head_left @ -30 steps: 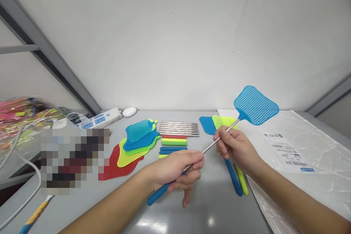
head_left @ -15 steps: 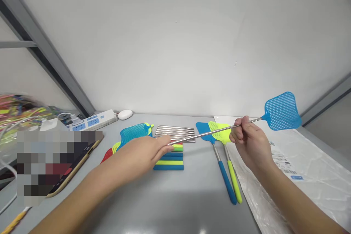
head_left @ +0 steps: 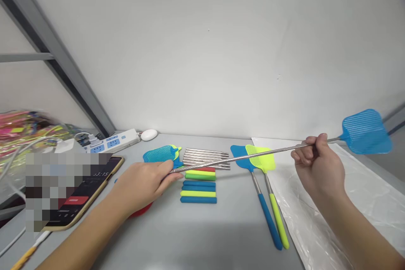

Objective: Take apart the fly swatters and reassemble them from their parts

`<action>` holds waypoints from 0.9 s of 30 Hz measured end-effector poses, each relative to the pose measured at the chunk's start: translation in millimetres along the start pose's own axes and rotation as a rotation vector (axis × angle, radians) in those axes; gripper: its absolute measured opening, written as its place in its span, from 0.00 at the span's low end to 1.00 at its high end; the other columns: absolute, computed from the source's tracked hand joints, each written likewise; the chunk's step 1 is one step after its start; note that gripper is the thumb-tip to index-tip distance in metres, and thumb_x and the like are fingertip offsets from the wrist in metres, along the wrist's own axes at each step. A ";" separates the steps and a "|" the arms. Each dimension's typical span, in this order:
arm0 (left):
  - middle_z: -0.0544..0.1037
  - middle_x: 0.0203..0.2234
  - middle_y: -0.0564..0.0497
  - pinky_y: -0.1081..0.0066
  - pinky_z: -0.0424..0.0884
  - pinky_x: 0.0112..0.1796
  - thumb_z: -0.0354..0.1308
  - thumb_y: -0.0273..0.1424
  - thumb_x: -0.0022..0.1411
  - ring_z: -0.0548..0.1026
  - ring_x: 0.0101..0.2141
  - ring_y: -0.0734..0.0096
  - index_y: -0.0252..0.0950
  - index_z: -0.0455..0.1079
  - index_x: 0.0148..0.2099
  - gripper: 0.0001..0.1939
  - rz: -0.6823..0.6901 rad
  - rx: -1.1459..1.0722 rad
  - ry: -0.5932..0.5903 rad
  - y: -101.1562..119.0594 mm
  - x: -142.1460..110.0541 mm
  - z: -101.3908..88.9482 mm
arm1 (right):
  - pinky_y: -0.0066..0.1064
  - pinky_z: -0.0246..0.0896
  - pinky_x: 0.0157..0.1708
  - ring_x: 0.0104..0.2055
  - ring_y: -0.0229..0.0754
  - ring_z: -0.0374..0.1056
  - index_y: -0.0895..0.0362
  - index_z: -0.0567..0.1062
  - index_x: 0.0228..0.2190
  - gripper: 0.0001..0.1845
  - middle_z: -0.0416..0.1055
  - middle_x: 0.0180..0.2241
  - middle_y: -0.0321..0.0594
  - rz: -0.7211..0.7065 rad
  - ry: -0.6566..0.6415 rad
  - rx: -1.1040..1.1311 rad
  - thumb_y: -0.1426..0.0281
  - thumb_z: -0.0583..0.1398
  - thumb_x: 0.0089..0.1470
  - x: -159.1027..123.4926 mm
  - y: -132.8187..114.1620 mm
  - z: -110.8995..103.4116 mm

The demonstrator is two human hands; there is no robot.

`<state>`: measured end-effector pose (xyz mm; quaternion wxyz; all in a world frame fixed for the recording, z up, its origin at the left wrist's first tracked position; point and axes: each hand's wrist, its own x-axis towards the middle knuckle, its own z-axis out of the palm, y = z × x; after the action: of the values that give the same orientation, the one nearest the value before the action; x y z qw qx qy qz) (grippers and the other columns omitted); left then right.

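Both hands grip one blue-headed fly swatter [head_left: 363, 133], its thin telescopic metal rod stretched across the view above the table. My right hand [head_left: 319, 162] pinches the rod close to the blue head, at the right. At the rod's other end, left of centre, my left hand [head_left: 145, 185] is closed; no coloured grip shows on that end. Behind the left hand lie loose swatter heads [head_left: 158, 153], blue and yellow-green, with a red one partly hidden under the wrist. Several metal rods [head_left: 202, 154] and several coloured handle sleeves [head_left: 198, 199] lie in rows at the centre.
Two swatters with handles, a blue one [head_left: 268, 219] and a yellow-green one [head_left: 278, 219], lie right of centre beside a white plastic bag [head_left: 316, 215]. On the left are a phone [head_left: 91, 194], a power strip [head_left: 120, 141], a white mouse-like object [head_left: 149, 135] and bagged colourful items [head_left: 25, 130].
My hands have moved apart, the right one rightward with the blue head and the left one leftward. The metal rod spans a longer stretch. The view has shifted slightly.
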<state>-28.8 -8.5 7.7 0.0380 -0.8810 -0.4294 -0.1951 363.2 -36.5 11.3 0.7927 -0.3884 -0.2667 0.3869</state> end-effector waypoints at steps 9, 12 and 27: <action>0.70 0.18 0.54 0.68 0.47 0.23 0.38 0.46 0.71 0.66 0.20 0.70 0.39 0.61 0.27 0.25 0.020 0.209 -0.080 6.1 -0.4 8.1 | 0.29 0.60 0.24 0.21 0.34 0.57 0.55 0.76 0.35 0.19 0.68 0.22 0.36 0.253 -0.375 -0.230 0.52 0.57 0.59 -76.5 41.4 28.8; 0.71 0.18 0.53 0.68 0.45 0.23 0.35 0.46 0.71 0.66 0.20 0.69 0.39 0.62 0.27 0.26 0.011 0.259 -0.059 -11.6 -2.3 4.0 | 0.28 0.60 0.24 0.22 0.35 0.58 0.57 0.77 0.34 0.18 0.68 0.21 0.36 0.236 -0.328 -0.249 0.54 0.59 0.58 -72.1 31.5 27.6; 0.71 0.19 0.53 0.69 0.48 0.24 0.40 0.42 0.71 0.67 0.21 0.69 0.38 0.62 0.28 0.22 -0.027 0.291 0.041 -24.1 -3.9 8.0 | 0.26 0.56 0.21 0.20 0.34 0.48 0.56 0.74 0.26 0.12 0.56 0.15 0.31 0.018 0.051 -0.111 0.65 0.58 0.60 -9.8 9.8 -1.0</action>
<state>-47.0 5.6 -3.5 0.1715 -0.8562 -0.4641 -0.1490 354.4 -41.1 1.4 0.7729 -0.4440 -0.2640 0.3685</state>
